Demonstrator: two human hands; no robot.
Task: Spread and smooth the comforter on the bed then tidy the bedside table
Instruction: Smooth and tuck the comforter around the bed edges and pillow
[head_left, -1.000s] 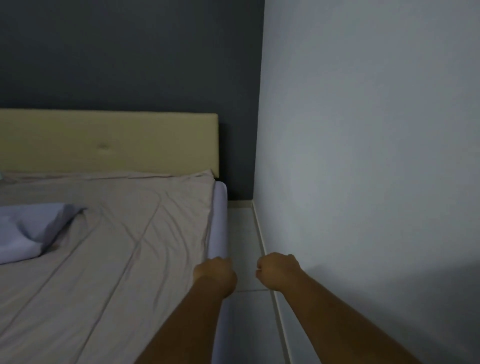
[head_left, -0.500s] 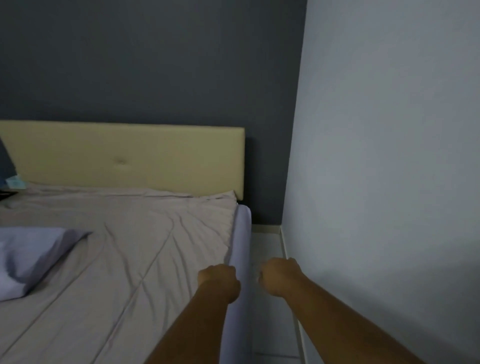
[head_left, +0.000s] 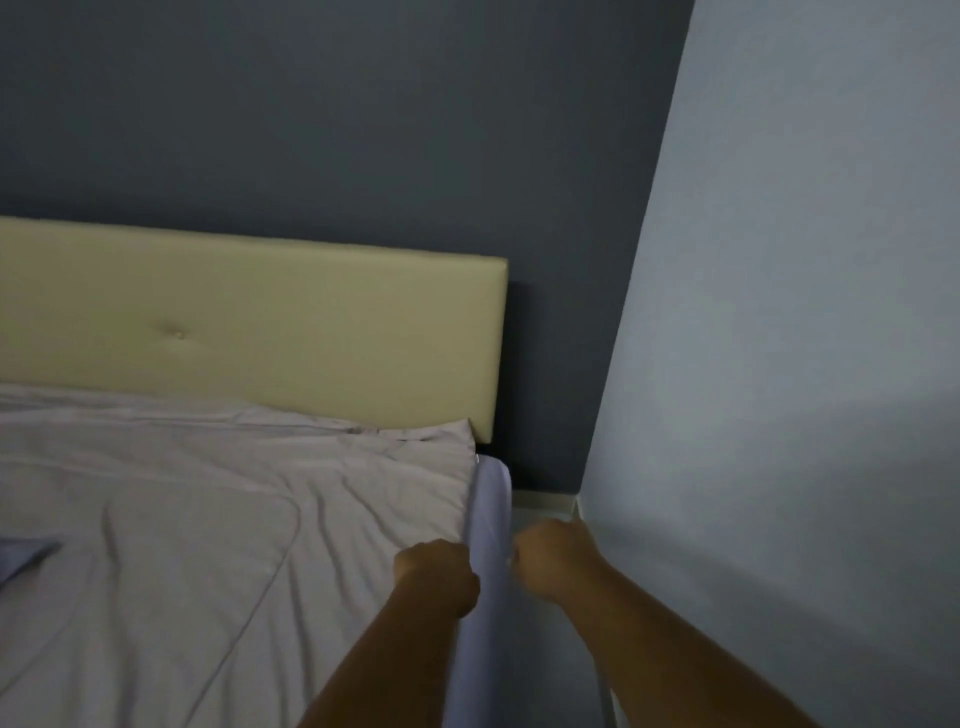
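Note:
A wrinkled pale grey-pink comforter (head_left: 208, 519) covers the bed up to the cream padded headboard (head_left: 260, 338). My left hand (head_left: 434, 577) is a closed fist at the comforter's right edge, and the folds run toward it, so it looks gripped on the fabric. My right hand (head_left: 550, 558) is a closed fist just right of the mattress side (head_left: 491, 519), over the gap by the wall, with nothing visible in it. No bedside table is in view.
A bluish pillow corner (head_left: 21, 558) lies at the left edge of the bed. A pale wall (head_left: 779, 364) stands close on the right, leaving only a narrow strip of floor. A dark wall rises behind the headboard.
Both fists and the view have moved forward toward the headboard along the bed's right edge. The pillow has slid almost out of view at the left.

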